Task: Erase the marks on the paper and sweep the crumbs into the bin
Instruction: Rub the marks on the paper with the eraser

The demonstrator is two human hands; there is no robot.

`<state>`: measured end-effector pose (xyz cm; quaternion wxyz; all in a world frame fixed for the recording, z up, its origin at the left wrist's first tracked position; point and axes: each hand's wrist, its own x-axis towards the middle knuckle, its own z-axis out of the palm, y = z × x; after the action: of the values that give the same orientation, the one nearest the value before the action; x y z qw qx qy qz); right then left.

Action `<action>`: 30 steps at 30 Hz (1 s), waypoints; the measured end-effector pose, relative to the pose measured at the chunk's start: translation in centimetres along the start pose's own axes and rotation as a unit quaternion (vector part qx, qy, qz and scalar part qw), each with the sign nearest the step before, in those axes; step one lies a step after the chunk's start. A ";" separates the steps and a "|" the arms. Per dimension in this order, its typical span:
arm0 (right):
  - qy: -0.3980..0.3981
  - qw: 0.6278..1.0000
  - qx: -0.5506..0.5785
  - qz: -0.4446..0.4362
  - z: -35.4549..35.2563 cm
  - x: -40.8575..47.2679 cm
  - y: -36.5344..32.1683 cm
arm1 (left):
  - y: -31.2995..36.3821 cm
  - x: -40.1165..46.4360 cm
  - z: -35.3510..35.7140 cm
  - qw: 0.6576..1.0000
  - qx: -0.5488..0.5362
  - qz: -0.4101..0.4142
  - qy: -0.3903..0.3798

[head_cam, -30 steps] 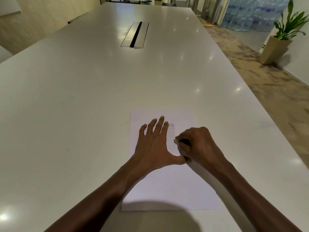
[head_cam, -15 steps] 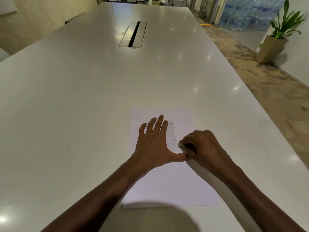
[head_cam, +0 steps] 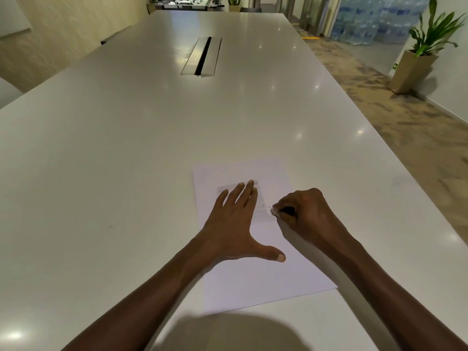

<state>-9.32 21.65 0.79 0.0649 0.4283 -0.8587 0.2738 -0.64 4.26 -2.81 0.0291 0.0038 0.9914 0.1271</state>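
Paper (head_cam: pixel 253 287) flat on white table (head_cam: pixel 126 160), near edge. L hand (head_cam: pixel 234 225) open, palm down, pinning sheet. R hand (head_cam: pixel 301 216) fisted w/ grip closed on eraser (head_cam: pixel 274 211), tip on paper beside faint grey marks (head_cam: pixel 262 211). Far R: potted plant (head_cam: pixel 417 59).

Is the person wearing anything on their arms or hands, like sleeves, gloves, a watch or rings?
No. Both arms are bare as far up as the picture shows, with no sleeves in sight. The left hand and the right hand have no gloves, and no watch, bracelet or ring shows on them. The fingernails look short and unpainted; the thumbnail on the left hand is easiest to see.
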 end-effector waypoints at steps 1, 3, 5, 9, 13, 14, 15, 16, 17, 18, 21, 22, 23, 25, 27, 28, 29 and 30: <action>0.001 1.000 0.000 -0.002 -0.1 -0.3 -0.1 | -0.1 0.1 -0.1 1.000 -0.004 0.002 -0.004; -0.013 1.000 -0.011 -0.001 -0.1 -1.1 -0.3 | -0.2 0.1 -0.1 1.000 -0.008 0.008 -0.014; -0.025 1.000 -0.016 0.001 -0.2 -2.2 -0.6 | -0.3 0.1 -0.2 1.000 -0.010 0.014 -0.023; -0.041 0.999 -0.019 -0.004 0.0 -2.5 -0.9 | -0.3 0.0 -0.4 0.999 -0.010 0.021 -0.027; -0.043 0.998 -0.039 -0.011 0.7 0.5 0.1 | -0.3 -0.1 -0.4 0.999 -0.010 0.024 -0.027; -0.035 0.999 -0.034 -0.015 0.7 1.1 0.1 | -0.3 -0.1 -0.4 0.999 -0.011 0.024 -0.026; -0.028 0.999 -0.028 -0.021 0.7 1.5 0.1 | -0.2 -0.1 -0.4 0.999 -0.012 0.024 -0.025; -0.024 0.999 -0.024 -0.028 0.7 1.7 0.0 | -0.2 -0.1 -0.5 0.999 -0.012 0.023 -0.025; -0.025 0.999 -0.024 -0.030 0.6 1.7 0.0 | -0.2 -0.1 -0.5 0.999 -0.011 0.022 -0.025; -0.027 0.999 -0.027 -0.027 0.6 1.5 0.0 | -0.2 -0.1 -0.5 0.999 -0.010 0.022 -0.026; -0.036 0.999 -0.036 -0.009 0.5 0.0 0.2 | -0.1 -0.1 -0.5 0.999 -0.007 0.023 -0.028; -0.036 0.999 -0.033 -0.006 0.4 -0.7 0.1 | -0.1 -0.1 -0.6 0.999 -0.006 0.023 -0.030; -0.031 0.999 -0.027 -0.007 0.3 -1.5 -0.3 | -0.1 0.0 -0.6 0.999 -0.005 0.023 -0.031; -0.021 1.000 -0.012 -0.008 0.2 -2.7 -1.1 | -0.2 0.0 -0.5 0.999 -0.004 0.023 -0.029; -0.024 1.000 -0.006 -0.008 0.2 -2.8 -1.5 | -0.2 0.0 -0.4 0.999 -0.004 0.023 -0.028; -0.028 1.000 -0.011 -0.005 0.4 -2.3 -1.4 | -0.3 0.0 -0.3 0.999 -0.004 0.023 -0.028; -0.034 0.999 -0.021 -0.001 0.6 -1.6 -1.1 | -0.3 0.0 -0.3 0.999 -0.004 0.024 -0.028; -0.039 0.999 -0.035 0.003 0.9 -0.7 -0.7 | -0.3 0.0 -0.3 0.999 -0.005 0.024 -0.028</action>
<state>-8.25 21.30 0.10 0.0452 0.4336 -0.8710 0.2267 -0.66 3.88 -2.54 0.0539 0.0305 0.9892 0.1329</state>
